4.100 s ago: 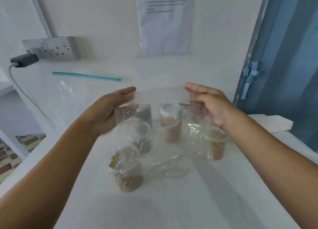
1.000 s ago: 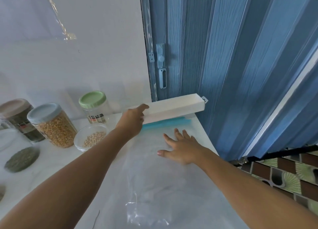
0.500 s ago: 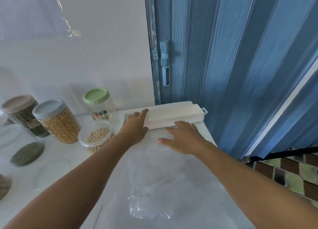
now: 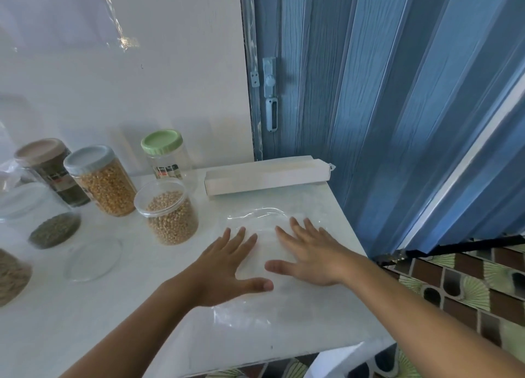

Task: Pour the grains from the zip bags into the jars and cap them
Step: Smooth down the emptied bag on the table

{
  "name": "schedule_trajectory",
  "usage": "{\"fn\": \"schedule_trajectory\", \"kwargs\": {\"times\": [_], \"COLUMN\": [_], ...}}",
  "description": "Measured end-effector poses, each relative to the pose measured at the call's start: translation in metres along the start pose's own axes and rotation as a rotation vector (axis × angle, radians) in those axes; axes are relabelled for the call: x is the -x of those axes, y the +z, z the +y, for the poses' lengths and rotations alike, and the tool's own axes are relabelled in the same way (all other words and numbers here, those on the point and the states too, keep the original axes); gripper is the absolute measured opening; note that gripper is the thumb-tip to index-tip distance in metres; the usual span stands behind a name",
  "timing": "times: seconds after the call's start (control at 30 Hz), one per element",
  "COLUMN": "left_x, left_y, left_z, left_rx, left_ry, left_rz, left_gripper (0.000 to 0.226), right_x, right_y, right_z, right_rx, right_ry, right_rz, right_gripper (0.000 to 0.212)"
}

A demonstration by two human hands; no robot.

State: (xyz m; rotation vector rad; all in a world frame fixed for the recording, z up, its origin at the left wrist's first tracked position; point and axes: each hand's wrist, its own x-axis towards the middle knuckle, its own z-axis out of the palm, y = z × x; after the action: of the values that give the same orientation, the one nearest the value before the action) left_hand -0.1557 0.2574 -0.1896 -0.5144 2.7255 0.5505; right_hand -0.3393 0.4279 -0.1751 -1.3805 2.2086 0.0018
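jars fill the desk well to the left of the fingers: a brown-lidded clear jar of dark grain [image 4: 54, 173] and a blue-lidded clear jar of yellow kernels [image 4: 103, 181] stand capped, and behind them a green-lidded clear jar [image 4: 166, 156] looks capped with little or nothing to see inside. closer to the fingers, just left of and beyond the left hand [image 4: 227, 267], an open clear jar of pale round grains [image 4: 170, 215] stands without a cap. further left, an uncapped clear jar with greenish grain at the bottom [image 4: 42, 215] and a clear round lid [image 4: 93, 259] lie on the white desk [image 4: 85, 321]. at the far left edge, part of another container of brown grain [image 4: 11, 275] shows. by my judgement, pouring is mostly done and capping the open jars remains.

under both palms lies an empty clear plastic zip bag [image 4: 255, 264], flat on the desk. the left hand presses it with fingers straight and spread; the right hand [image 4: 309, 255] does the same beside it, thumbs near each other. beyond the fingertips, apart from them, lies a long white cardboard box [image 4: 267, 176] against a blue folding door [image 4: 369, 93].
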Motion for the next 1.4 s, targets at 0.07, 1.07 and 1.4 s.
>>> {"fn": "schedule_trajectory", "kwargs": {"times": [0.07, 1.07, 1.4], "left_x": [-0.002, -0.006, 0.002], "left_y": [0.010, 0.034, 0.018], "left_z": [-0.001, -0.002, 0.002], "left_rx": [-0.053, -0.187, 0.213], "left_ry": [-0.001, 0.004, -0.027], "left_rz": [0.006, 0.113, 0.251], "left_gripper": [0.119, 0.127, 0.110], "right_x": [0.000, -0.008, -0.014], "right_y": [0.016, 0.050, -0.009], "right_z": [0.004, 0.013, 0.007], "right_rx": [0.023, 0.087, -0.141], "right_ry": [-0.011, -0.035, 0.008], "right_rz": [0.058, 0.223, 0.001], "right_gripper": [0.105, 0.109, 0.073]}}
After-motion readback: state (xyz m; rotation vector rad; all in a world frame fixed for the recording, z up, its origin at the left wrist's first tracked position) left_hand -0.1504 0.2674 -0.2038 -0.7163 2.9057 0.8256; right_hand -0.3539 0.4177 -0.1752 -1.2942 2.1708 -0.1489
